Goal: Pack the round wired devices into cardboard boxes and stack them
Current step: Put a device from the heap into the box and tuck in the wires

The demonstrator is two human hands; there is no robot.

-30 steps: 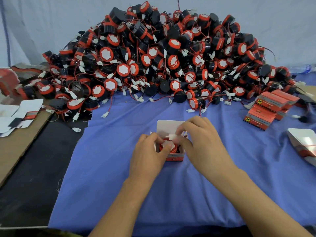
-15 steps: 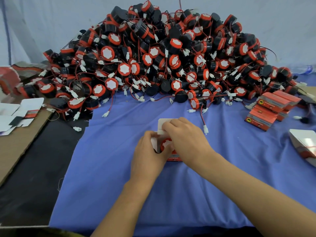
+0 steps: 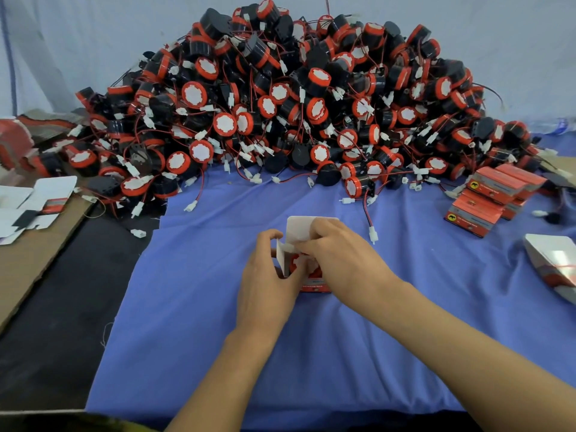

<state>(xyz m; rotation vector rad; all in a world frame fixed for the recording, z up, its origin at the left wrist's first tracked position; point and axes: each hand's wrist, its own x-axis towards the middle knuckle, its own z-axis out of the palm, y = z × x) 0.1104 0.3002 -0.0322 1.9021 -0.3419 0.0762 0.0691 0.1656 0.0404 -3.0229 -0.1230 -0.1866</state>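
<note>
One device in box, mostly under right hand.

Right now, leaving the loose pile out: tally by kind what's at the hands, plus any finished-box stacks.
Hands: 2, the left hand and the right hand
Open cardboard box: 1
Round device inside that box: 1
Stack of closed red boxes: 1
Total: 5

Your right hand covers most of the box and the round thing inside it. The white box at the right edge is cut off.
</note>
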